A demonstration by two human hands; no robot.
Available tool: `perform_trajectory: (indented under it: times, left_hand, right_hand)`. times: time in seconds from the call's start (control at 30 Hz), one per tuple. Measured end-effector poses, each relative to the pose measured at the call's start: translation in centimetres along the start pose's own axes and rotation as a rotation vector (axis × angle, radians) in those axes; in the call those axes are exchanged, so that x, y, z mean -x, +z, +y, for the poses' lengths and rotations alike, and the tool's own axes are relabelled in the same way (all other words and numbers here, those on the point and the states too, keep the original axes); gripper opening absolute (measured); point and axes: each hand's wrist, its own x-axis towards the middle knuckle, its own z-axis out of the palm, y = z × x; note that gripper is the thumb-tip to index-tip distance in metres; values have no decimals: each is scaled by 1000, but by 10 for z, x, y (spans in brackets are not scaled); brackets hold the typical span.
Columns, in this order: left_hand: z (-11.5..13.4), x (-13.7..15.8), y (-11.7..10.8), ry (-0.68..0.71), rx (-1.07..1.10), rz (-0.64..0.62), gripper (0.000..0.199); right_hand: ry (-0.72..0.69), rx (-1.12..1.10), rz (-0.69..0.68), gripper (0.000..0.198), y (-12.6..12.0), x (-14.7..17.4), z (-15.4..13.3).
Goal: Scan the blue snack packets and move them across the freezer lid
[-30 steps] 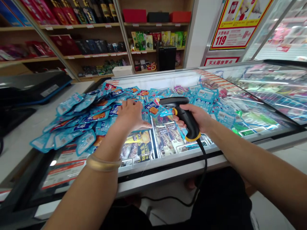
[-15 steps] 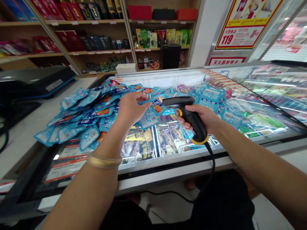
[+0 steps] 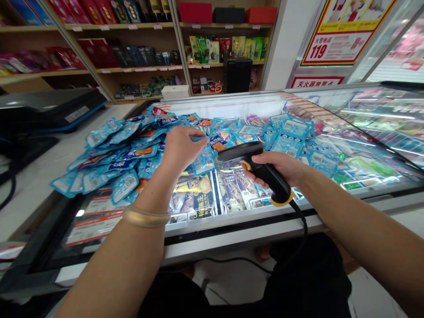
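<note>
My left hand point(image 3: 184, 148), with a gold bangle point(image 3: 145, 217) on its wrist, pinches the top edge of a blue snack packet point(image 3: 204, 161). The packet hangs with its printed back, barcode included, facing me. In my right hand point(image 3: 278, 167) is a black and yellow barcode scanner point(image 3: 270, 176), gripped by its handle. Its head points left towards the packet, a small gap apart from it. A heap of similar blue packets point(image 3: 124, 157) lies left of my left hand. More blue packets point(image 3: 291, 132) spread behind the scanner and to its right.
The packets lie on a glass-topped freezer point(image 3: 232, 225) with wrapped goods inside. A scale-like black device point(image 3: 49, 110) stands on the left counter. Stocked shelves point(image 3: 132, 68) and a black box point(image 3: 237, 75) are behind. The scanner's cable point(image 3: 303, 229) drops over the front edge.
The scanner's head has tilted down and shifted slightly left, nearer the packet. My left hand keeps its pinch on the packet with little movement. The view has shifted slightly.
</note>
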Motion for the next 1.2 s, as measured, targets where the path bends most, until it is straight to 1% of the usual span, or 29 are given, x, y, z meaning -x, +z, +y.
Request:
perform_trajectory:
  times: [0.17,0.33,0.43,0.53,0.6,0.67,0.77,0.83,0.9,0.93,1.0,1.03,1.1,1.2]
  left_hand:
    - [1,1,0,9,21,11,19]
    - [-3,0,2,3,61,12,17]
    - [-5,-1,5,-16,140,25,20]
    - [-1,-1,11,-52,288,57,26]
    - [7,-3,18,-77,415,46,35]
    - [22,-6,28,-104,511,16,40]
    - [51,-12,50,-155,563,-29,33]
    - [72,-12,68,-155,586,-80,34]
    - [90,-7,87,-74,555,-186,43]
    - [98,-3,95,-8,485,-262,49]
    - [108,8,111,121,284,-410,71]
    - [111,13,118,173,184,-463,82]
    - [113,22,129,235,59,-518,95]
    - [109,26,138,287,29,-528,98]
  right_hand:
    - [-3,9,-3,29,-2,0,2]
    - [-11,-11,-43,27,-4,-1,3]
    - [-42,-44,-43,26,-2,-1,0]
    - [-111,-104,-14,26,-2,4,-7]
    - [-189,-149,45,25,-6,11,-14]
    - [-280,-185,132,23,-14,23,-21]
    - [-390,-212,268,21,-31,47,-30]
    - [-437,-226,352,22,-45,62,-32]
    - [-466,-248,423,22,-58,75,-31]
    - [-470,-261,452,22,-64,80,-29]
    - [-460,-291,495,21,-73,87,-23]
    - [-448,-305,508,20,-77,89,-19]
    - [-423,-328,523,20,-82,91,-11]
    - [-404,-347,518,22,-87,91,-2]
